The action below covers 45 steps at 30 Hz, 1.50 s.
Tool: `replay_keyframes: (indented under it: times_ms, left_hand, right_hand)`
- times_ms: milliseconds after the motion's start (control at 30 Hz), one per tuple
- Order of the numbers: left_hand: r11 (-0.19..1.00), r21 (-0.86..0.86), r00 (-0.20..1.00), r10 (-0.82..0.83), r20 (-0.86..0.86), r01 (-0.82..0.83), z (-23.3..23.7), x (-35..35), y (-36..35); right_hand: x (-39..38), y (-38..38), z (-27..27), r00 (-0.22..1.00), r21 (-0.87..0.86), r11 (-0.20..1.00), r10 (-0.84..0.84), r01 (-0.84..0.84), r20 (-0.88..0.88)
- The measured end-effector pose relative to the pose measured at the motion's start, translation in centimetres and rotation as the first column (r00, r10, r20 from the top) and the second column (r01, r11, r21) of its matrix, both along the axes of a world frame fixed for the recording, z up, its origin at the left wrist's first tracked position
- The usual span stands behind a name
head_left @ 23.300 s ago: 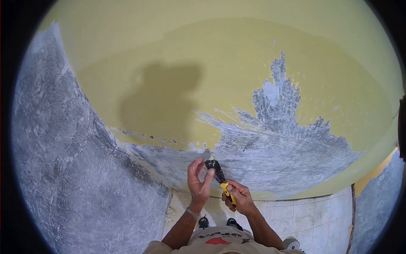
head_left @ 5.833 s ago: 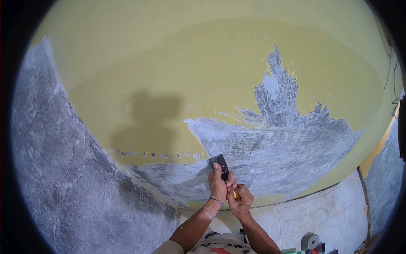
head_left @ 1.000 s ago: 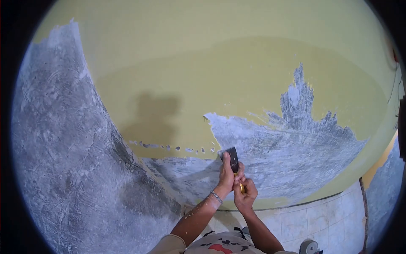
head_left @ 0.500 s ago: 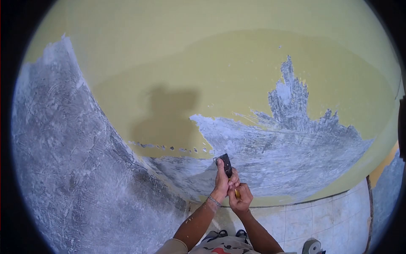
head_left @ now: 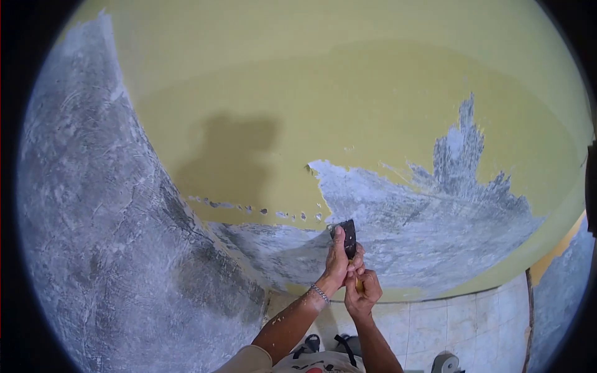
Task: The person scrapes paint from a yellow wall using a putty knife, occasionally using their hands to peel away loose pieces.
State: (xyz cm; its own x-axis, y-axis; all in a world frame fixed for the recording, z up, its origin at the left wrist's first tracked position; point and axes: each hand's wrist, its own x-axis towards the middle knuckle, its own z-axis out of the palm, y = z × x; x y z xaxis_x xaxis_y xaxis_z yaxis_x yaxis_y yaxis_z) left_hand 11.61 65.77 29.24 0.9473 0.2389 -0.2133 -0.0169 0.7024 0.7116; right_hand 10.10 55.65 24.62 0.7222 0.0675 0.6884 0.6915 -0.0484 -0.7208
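Both my hands are closed on one scraper (head_left: 350,241) with a dark, wide blade and a yellow handle. My left hand (head_left: 336,262) is higher up, its thumb lying along the blade. Just below it to the right, my right hand (head_left: 363,293) wraps the handle end. The blade's upper edge is at the wall, near where yellow paint meets a bare grey patch (head_left: 404,230). Left of the blade, a row of small chipped spots (head_left: 263,212) runs through the yellow paint (head_left: 298,93).
A stripped grey wall (head_left: 106,236) meets the yellow one at a corner on the left. Pale floor tiles (head_left: 429,329) lie below, where a grey roll-shaped object (head_left: 445,363) stands at the bottom. My shoes (head_left: 313,342) are near the wall.
The view has shifted, so wall and hands appear farther right. The hands keep the same grip, and the blade stays near the same paint edge.
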Motion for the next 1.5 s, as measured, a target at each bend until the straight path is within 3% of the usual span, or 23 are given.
replay_keyframes:
  times_ms: [100, 167, 300, 400, 600, 700, 767, 933, 1033, 1133, 1200, 1267, 1333, 1467, 1500]
  left_hand:
    - [0.999, 0.035, 1.0, -0.015, 0.022, 0.015, 0.0, 1.0, 0.0]
    - [0.999, 0.029, 0.99, 0.029, 0.139, -0.033, 0.7, 1.6, 0.6]
    - [0.996, 0.068, 0.988, -0.063, 0.139, 0.054, 0.6, 0.8, 0.5]
    - [0.998, 0.061, 0.994, -0.016, 0.111, 0.01, 3.4, 1.1, 0.8]
    - [0.996, 0.08, 0.995, -0.043, 0.092, 0.036, 3.5, 0.0, 0.6]
    - [0.995, 0.059, 0.997, 0.082, 0.009, -0.082, 5.4, 0.3, 0.5]
    - [0.997, 0.062, 0.999, 0.049, 0.014, -0.049, 5.7, 0.2, 0.6]
    - [0.998, 0.005, 0.998, 0.057, 0.041, -0.057, 5.4, -0.2, 1.2]
    - [0.998, 0.047, 0.993, -0.05, 0.107, 0.045, 5.5, -0.2, 2.3]
    - [0.996, 0.083, 0.997, 0.039, 0.071, -0.044, 8.1, -0.4, 2.4]
    - [0.993, 0.098, 0.992, -0.071, 0.104, 0.061, 5.6, -1.0, 2.2]
    - [0.994, 0.098, 0.997, -0.053, 0.052, 0.047, 8.0, -0.7, 2.7]
    - [0.987, 0.124, 0.989, 0.092, 0.113, -0.106, 11.1, -0.4, 3.3]
    - [0.975, 0.221, 0.992, -0.035, 0.118, 0.008, 8.2, -1.0, 3.3]
    - [0.979, 0.205, 0.987, -0.016, 0.158, -0.017, 10.8, -0.6, 4.1]
  right_hand:
    - [0.9, 0.2, 0.0, 0.997, 0.0, 0.999, -0.033, 0.033, 0.072]
    - [1.7, 0.6, 1.2, 0.992, -0.03, 0.999, -0.04, 0.044, 0.123]
    - [0.7, 0.3, 1.9, 0.993, -0.01, 0.999, -0.041, 0.042, 0.107]
    - [0.7, 0.7, 4.1, 0.997, -0.046, 0.998, -0.044, 0.047, 0.062]
    - [0.1, 0.9, 5.5, 0.995, -0.025, 0.999, -0.024, 0.027, 0.101]
    - [-0.2, 0.6, 5.1, 0.997, -0.053, 0.998, -0.024, 0.028, 0.077]
    - [-0.4, 1.1, 5.4, 0.997, 0.025, 1.0, -0.006, 0.004, 0.078]
    - [-0.3, 1.3, 5.4, 0.996, 0.004, 1.0, -0.029, 0.028, 0.085]
    - [-0.6, 2.1, 6.5, 0.997, -0.006, 0.999, -0.047, 0.048, 0.069]
    - [-0.4, 2.7, 7.7, 0.994, -0.006, 0.999, -0.049, 0.049, 0.094]
    - [-0.7, 2.5, 6.7, 0.994, 0.003, 0.998, -0.057, 0.057, 0.089]
    - [-0.9, 2.9, 7.4, 0.996, -0.012, 0.998, -0.064, 0.065, 0.056]
    - [-0.2, 4.1, 10.3, 0.992, 0.054, 0.998, -0.05, 0.044, 0.114]
    - [-0.7, 4.0, 7.5, 0.993, 0.064, 0.996, -0.072, 0.067, 0.092]
    - [-0.6, 4.4, 10.6, 0.99, 0.02, 0.996, -0.083, 0.081, 0.112]
